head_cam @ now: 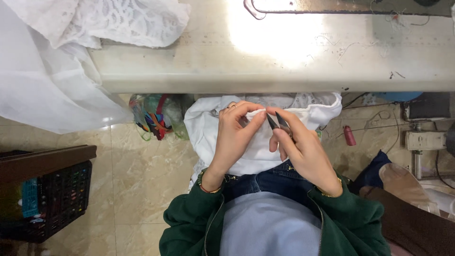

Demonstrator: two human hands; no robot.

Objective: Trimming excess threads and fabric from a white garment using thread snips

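White garment bunched on lap, edge pinched up; dark thread snips touching edge

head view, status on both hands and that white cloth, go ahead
Left hand pinching edge of white cloth. Right hand gripping small dark snips, tips at that edge. Cloth bunched on lap, below table edge. Nothing blocking.
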